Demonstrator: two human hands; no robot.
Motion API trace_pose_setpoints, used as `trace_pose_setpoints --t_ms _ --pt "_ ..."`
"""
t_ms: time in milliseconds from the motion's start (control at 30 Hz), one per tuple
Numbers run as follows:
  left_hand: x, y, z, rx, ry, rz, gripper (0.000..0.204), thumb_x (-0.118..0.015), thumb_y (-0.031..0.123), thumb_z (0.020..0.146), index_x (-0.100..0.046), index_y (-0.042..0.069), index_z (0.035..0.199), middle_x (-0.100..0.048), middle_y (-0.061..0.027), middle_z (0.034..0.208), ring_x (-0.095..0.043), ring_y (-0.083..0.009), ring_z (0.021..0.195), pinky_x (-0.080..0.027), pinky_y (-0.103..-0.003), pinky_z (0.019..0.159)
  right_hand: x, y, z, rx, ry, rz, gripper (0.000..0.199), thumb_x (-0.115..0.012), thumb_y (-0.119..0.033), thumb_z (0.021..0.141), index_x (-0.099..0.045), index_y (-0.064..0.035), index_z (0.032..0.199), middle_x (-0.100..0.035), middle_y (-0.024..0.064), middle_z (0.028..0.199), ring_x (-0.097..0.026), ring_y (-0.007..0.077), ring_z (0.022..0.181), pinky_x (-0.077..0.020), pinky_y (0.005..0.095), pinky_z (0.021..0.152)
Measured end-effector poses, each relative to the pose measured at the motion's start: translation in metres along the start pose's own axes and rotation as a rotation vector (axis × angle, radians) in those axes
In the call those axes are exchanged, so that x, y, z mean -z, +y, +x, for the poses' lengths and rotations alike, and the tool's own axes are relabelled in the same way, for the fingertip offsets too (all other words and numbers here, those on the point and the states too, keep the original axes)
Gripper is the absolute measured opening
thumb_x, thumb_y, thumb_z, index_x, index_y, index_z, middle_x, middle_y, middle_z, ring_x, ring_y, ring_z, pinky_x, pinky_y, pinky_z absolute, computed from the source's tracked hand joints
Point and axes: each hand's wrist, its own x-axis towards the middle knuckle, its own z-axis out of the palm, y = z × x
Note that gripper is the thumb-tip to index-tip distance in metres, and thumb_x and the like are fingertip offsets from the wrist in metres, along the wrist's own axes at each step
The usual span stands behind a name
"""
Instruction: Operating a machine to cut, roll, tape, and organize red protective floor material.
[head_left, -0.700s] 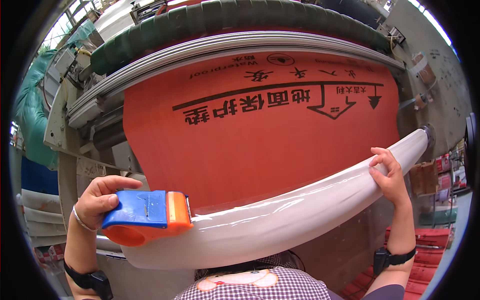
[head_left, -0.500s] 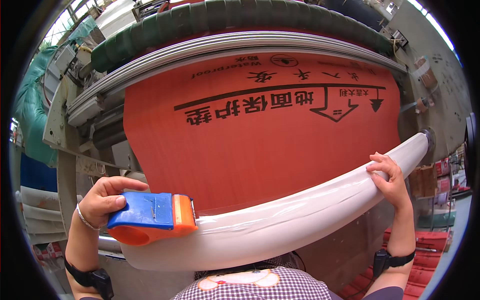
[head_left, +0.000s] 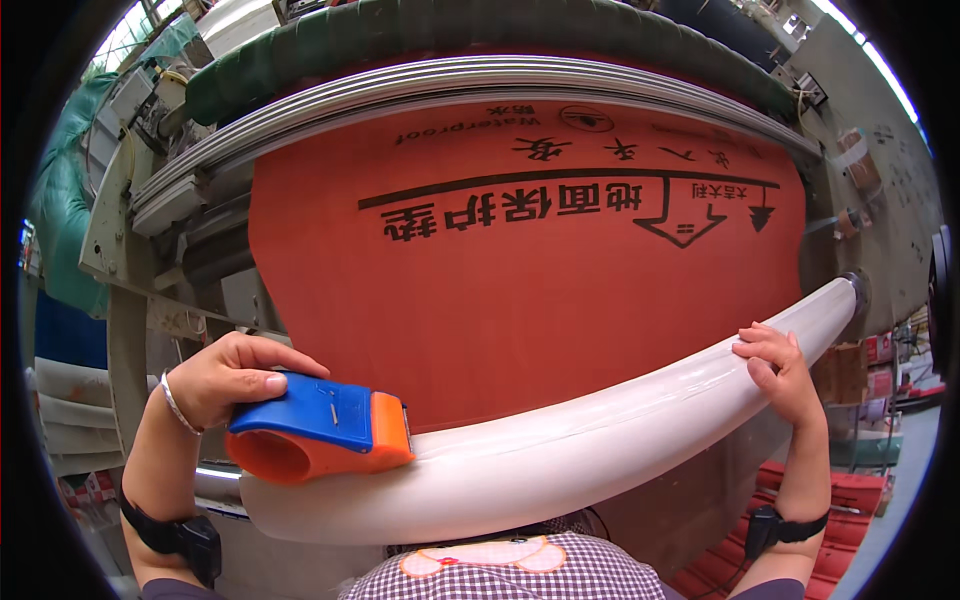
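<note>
My left hand point(head_left: 232, 380) is closed on a blue and orange tape dispenser point(head_left: 335, 415), thumb and fingers over its blue back. The dispenser's toothed front end rests at the left part of a long white roll point(head_left: 560, 445). Glossy clear film or tape shows along the roll's upper side, though its edges are hard to make out. My right hand point(head_left: 778, 368) lies on the roll near its right end, fingers apart and holding nothing. From the machine a red printed sheet point(head_left: 520, 320) comes down to the roll's far side.
Behind the sheet runs a ribbed metal bar point(head_left: 480, 82), with a green wrapped roller point(head_left: 450, 32) beyond. A metal side frame point(head_left: 110, 250) stands at left, and the roll's right end meets a dark holder point(head_left: 857, 291). Red rolled sheets point(head_left: 825, 510) lie at lower right.
My left hand and the tape dispenser have shifted slightly right and upward, and the dispenser has tilted. My right hand stays on the roll, a little lower in the picture.
</note>
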Motion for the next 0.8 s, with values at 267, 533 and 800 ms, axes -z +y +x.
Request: trace_pose_setpoints --t_ms 267,533,800 --pt "0.008 -0.005 -0.002 0.057 -0.008 -0.04 0.036 -0.066 0.015 0.091 -0.062 -0.008 0.12 -0.071 -0.0144 0.1 -0.07 -0.0143 0.082 -0.059 -0.025 0.077 -0.067 -0.129 -0.008 0.648 -0.164 -0.298 0.069 -0.067 -0.046 0.083 -0.055 0.0102 0.121 -0.06 0.0264 0.121 -0.056 0.04 0.115 -0.0421 0.0456 0.103" --pt "0.005 -0.004 0.008 0.056 -0.067 -0.096 0.037 -0.061 0.018 0.095 -0.06 -0.007 0.122 -0.071 -0.0103 0.087 -0.066 -0.01 0.061 -0.055 -0.02 0.056 -0.155 -0.234 -0.018 0.911 -0.245 -0.116 0.068 -0.059 -0.046 0.09 -0.051 0.0122 0.125 -0.057 0.0279 0.125 -0.056 0.0385 0.118 -0.0426 0.0433 0.104" --pt "0.02 -0.017 0.0 -0.02 -0.201 -0.168 0.039 -0.059 0.021 0.096 -0.059 -0.006 0.125 -0.069 -0.0093 0.087 -0.063 -0.0074 0.062 -0.051 -0.018 0.054 -0.163 -0.245 -0.025 0.864 -0.147 -0.102 0.066 -0.068 -0.042 0.085 -0.053 0.0068 0.126 -0.061 0.022 0.124 -0.059 0.0331 0.117 -0.0465 0.0417 0.1"
